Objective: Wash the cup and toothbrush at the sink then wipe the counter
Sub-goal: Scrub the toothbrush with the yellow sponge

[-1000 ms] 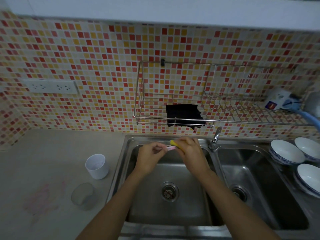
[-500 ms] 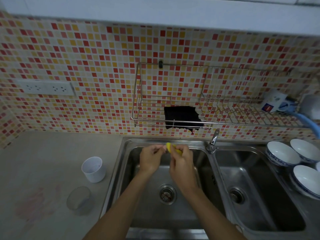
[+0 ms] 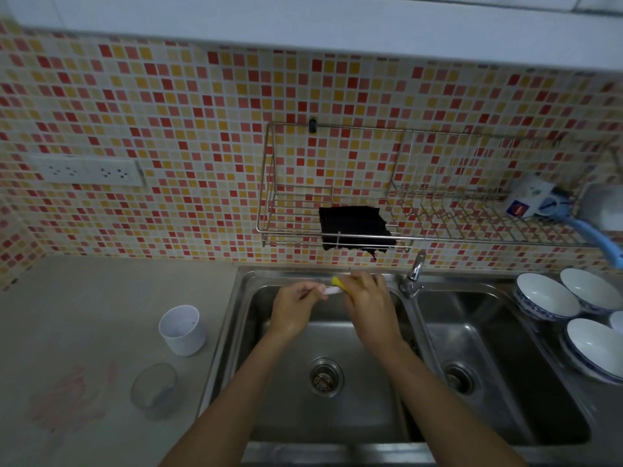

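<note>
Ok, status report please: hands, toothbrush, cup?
Left hand pinches toothbrush over left basin. Right hand presses yellow sponge on it. Cup upright on counter, untouched. Nothing blocks the hands.

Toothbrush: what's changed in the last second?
The right hand slid the sponge in against the left hand, then back out, baring the toothbrush again. Both hands kept their grips over the left basin. The cup and bowls stayed put.
</note>
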Demonstrator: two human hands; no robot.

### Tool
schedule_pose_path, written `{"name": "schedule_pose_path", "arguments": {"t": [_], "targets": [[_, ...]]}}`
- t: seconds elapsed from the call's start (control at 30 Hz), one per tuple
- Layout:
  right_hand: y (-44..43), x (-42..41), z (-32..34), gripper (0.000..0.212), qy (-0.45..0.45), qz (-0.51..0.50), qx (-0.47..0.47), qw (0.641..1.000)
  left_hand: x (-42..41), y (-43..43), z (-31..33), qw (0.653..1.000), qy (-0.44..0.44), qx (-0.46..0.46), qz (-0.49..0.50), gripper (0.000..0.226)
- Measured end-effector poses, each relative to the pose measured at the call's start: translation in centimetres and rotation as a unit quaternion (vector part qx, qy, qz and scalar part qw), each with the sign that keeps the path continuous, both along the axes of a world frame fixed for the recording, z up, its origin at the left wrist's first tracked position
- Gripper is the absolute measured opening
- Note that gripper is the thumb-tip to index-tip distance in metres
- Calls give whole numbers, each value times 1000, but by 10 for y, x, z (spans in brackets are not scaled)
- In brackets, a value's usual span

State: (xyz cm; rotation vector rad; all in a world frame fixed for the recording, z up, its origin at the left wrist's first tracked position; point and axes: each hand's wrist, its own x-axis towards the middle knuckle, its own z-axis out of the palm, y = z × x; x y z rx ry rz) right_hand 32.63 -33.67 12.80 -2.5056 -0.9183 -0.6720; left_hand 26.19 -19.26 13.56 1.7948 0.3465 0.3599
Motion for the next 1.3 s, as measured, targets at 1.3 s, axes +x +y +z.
{"name": "schedule_pose_path", "arguments": {"t": [1.3], "targets": [[-133,78,-90,26,282,-205,131,928,71,-94,-37,996,47,76,1,15]]}}
